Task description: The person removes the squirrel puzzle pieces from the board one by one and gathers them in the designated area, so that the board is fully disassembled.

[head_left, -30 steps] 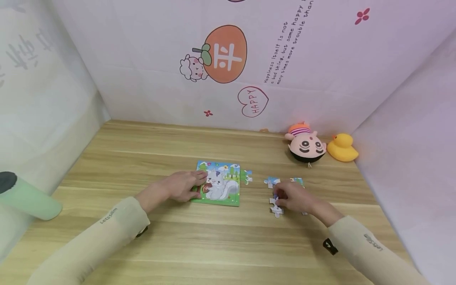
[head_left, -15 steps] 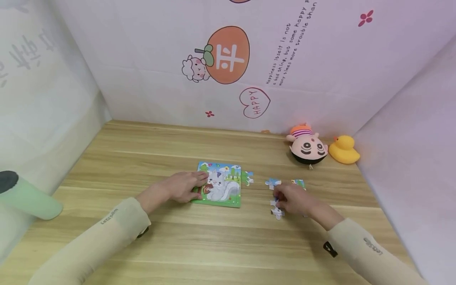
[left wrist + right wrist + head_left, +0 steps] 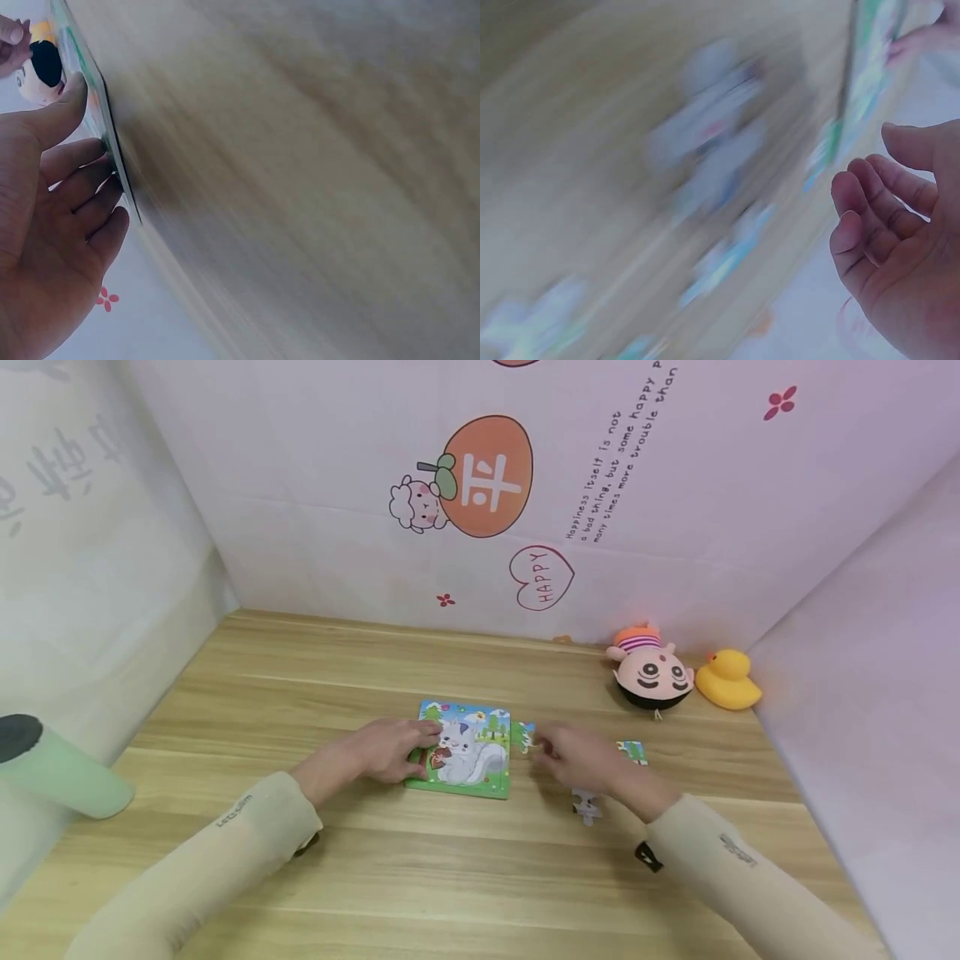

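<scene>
A square puzzle board (image 3: 480,768) with a grey squirrel picture lies on the wooden table. My left hand (image 3: 388,750) rests on its left side, thumb and fingertips at the edge. At its right edge lies a green-and-blue jigsaw piece (image 3: 521,737). Close to the right of that piece is my right hand (image 3: 581,762), fingers loosely bent and thumb apart in the right wrist view, nothing visible between them. A grey-white jigsaw piece (image 3: 586,807) lies below the right hand, and another jigsaw piece (image 3: 633,752) beyond it. Several pieces appear blurred in the right wrist view.
A plush doll (image 3: 652,675) and a yellow rubber duck (image 3: 729,681) sit at the table's back right. On the left a pale green bottle (image 3: 71,777) with a dark end leans into view. A printed cloth wall (image 3: 322,543) closes off the back.
My right hand has moved left, from the loose jigsaw pieces toward the one beside the board. The left hand stays on the board. The head view has shifted slightly.
</scene>
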Demonstrator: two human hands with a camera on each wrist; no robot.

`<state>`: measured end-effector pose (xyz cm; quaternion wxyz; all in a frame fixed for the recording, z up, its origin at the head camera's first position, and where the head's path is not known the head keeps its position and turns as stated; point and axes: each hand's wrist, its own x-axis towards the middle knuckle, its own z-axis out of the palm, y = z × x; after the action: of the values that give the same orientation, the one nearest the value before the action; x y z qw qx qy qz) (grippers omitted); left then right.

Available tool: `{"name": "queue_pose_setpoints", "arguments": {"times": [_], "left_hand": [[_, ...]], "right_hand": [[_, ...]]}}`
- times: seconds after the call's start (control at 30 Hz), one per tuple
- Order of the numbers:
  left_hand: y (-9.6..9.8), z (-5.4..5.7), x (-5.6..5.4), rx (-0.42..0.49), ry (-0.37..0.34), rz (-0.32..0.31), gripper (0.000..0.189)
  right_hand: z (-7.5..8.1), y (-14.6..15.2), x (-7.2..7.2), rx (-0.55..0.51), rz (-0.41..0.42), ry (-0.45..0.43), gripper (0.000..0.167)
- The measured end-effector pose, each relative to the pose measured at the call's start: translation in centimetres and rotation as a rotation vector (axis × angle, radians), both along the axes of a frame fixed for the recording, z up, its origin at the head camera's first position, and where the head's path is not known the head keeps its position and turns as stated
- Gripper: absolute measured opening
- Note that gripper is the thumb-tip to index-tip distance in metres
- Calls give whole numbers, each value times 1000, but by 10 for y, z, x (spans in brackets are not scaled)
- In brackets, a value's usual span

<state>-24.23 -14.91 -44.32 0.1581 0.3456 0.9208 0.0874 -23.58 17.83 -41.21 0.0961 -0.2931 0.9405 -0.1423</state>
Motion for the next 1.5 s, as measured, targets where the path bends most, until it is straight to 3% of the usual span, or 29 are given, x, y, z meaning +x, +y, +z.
{"name": "queue_pose_setpoints", "arguments": {"times": [0.13,0.27,0.5,0.7,0.83,0.97,1.2,1.4,1.5], "left_hand": [[-4,1,-1,59,-6,46,63],[-8,2,-4,83,16,72,73],[-15,-2,-12,47,-2,129,93],[-18,-8,-14,37,-19,112,95],[-17,-9,-14,32,-15,106,94],[-14,-7,-14,7,-16,104,94],[-12,-8,-13,-15,3,118,95],[-11,-10,-14,1,16,121,97],[-11,-11,-14,12,32,116,97]], "right_hand": [[-4,-44,-5,-2,92,45,26],[-7,-78,-7,39,148,18,39],[-17,-108,-14,82,179,25,56],[-25,-120,-17,121,170,39,63],[-26,-126,-18,144,152,42,56],[-28,-128,-17,124,135,39,50],[-29,-129,-18,96,71,8,57],[-30,-130,-19,54,32,-48,64],[-31,-131,-21,6,37,-58,57]]}}
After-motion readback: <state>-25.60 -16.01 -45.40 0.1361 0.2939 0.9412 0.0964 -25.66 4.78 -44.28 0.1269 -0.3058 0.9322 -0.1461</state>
